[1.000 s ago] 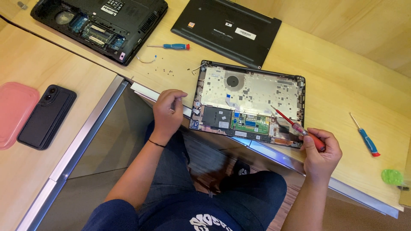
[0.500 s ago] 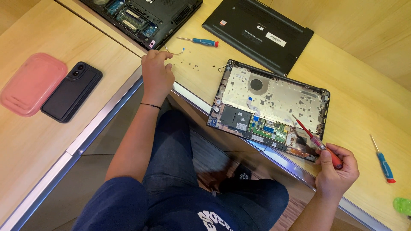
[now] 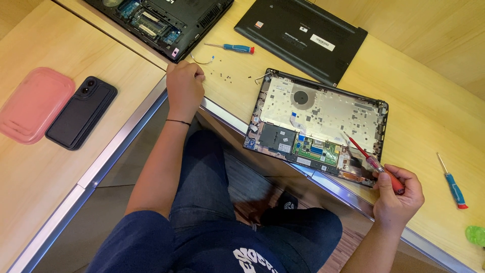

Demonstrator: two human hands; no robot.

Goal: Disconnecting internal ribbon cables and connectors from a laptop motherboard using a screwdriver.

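An opened laptop chassis lies upside down at the desk's front edge, its circuit boards exposed. My right hand grips a red-handled screwdriver whose tip rests on the chassis's right inner part. My left hand rests on the desk to the left of the chassis with its fingers curled in. Its fingertips are near several small loose screws. I cannot see anything held in it.
A black laptop bottom cover lies behind the chassis. A second opened laptop sits at the far left, with a blue screwdriver beside it. At the right lie another screwdriver and a green object. A black phone and a pink tray lie on the left desk.
My left hand left the chassis's left edge and moved left and away to the desk beside the loose screws. My right hand kept the screwdriver at the chassis.
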